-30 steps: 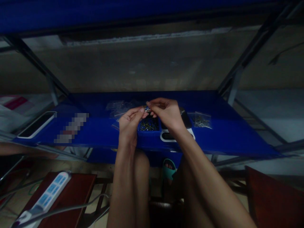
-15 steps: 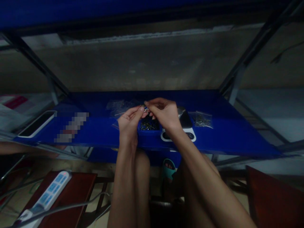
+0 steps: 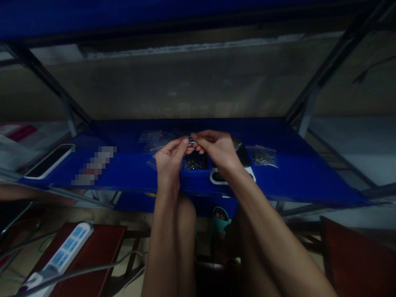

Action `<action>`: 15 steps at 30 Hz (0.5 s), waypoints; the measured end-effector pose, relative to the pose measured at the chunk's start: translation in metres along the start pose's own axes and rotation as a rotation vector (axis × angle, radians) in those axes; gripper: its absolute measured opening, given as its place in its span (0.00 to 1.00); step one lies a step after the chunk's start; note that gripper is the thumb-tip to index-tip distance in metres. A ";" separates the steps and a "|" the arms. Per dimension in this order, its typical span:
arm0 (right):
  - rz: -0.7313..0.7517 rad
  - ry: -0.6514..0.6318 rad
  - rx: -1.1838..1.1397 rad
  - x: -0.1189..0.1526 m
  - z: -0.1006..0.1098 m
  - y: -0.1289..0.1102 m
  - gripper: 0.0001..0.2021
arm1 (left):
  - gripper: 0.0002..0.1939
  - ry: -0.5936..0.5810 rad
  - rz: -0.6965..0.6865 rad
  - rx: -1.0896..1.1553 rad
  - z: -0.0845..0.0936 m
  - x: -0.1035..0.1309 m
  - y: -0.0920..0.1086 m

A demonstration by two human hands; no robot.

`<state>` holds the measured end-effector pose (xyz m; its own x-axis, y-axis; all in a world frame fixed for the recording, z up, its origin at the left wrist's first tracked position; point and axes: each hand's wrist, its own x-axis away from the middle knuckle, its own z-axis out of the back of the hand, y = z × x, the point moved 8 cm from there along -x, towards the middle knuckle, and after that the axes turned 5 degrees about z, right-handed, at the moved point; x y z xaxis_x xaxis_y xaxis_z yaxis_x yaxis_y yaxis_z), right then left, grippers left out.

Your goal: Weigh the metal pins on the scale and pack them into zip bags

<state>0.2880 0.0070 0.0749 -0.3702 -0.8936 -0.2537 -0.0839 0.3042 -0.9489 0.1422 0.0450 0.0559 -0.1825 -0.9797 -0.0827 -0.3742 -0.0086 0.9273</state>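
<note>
My left hand [image 3: 170, 159] and my right hand [image 3: 219, 148] meet fingertip to fingertip above a blue tray [image 3: 194, 173]. Between the pinched thumbs and fingers are a few thin, shiny metal pieces [image 3: 192, 142]; they look like screws or pins, too small to tell which. Loose dark and brass-coloured metal pieces [image 3: 192, 163] of similar size lie in the tray. Just right of it, partly behind my right hand and wrist, sits a white device [image 3: 250, 175] with a dark top, resembling a small scale.
A clear bag [image 3: 265, 156] of metal pieces lies on the blue shelf [image 3: 297, 173] at right. Clear plastic bags [image 3: 151, 137] lie behind my left hand. Further left is a white-edged phone [image 3: 49, 161]. A power strip [image 3: 66, 249] rests on a brown stool [image 3: 93, 255]. Metal posts flank the shelf.
Both hands stay pinched together over the tray, shifted very slightly right in view. The fingertips have moved a little around the metal pieces.
</note>
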 end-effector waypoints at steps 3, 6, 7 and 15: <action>0.015 -0.007 0.035 -0.003 0.006 -0.001 0.19 | 0.18 -0.004 0.019 -0.030 -0.001 -0.001 0.001; -0.007 -0.041 0.034 -0.003 0.007 -0.001 0.19 | 0.28 -0.006 0.062 -0.121 -0.001 -0.001 -0.001; -0.015 -0.048 0.034 -0.003 0.007 -0.001 0.19 | 0.31 -0.023 0.080 -0.161 -0.002 0.000 -0.002; -0.036 -0.108 0.038 0.002 0.002 -0.008 0.21 | 0.33 -0.144 -0.106 -0.471 -0.016 0.009 0.008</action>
<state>0.2893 0.0022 0.0812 -0.2653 -0.9347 -0.2366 -0.0597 0.2609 -0.9635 0.1519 0.0325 0.0682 -0.3014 -0.9314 -0.2042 0.0475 -0.2286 0.9724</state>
